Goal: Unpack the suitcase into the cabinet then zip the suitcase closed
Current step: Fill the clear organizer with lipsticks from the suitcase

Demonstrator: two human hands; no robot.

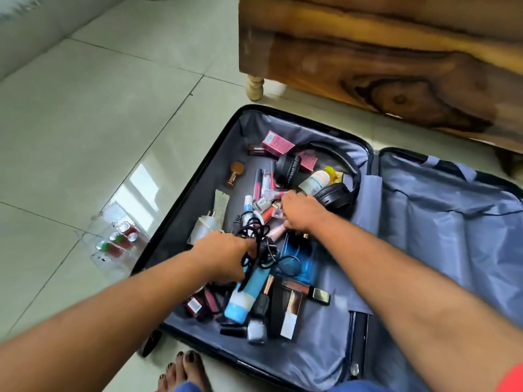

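The suitcase (325, 363) lies wide open on the tiled floor (85, 137) at the person's feet, its left half strewn with small cosmetics and gadgets. Nearest, the left hand (223, 257) has its fingers curled into a tangled black cord (256, 241) lying over a blue tube (246, 295); the cord looks likely to snag neighbouring bottles, so it would pay to gather the loops into the palm before lifting. Just beyond, the right hand (301, 212) reaches into a cluster of lip glosses (264, 182) and small bottles, fingers bent downward; whether they already pinch something cannot be told, as the back of the hand hides them. A firm pinch on one or two items beats a loose scoop here. Farther back rest black headphones (319, 176) and a pink box (276, 142). The wooden cabinet (382, 66) stands just beyond the suitcase, a short carry away.
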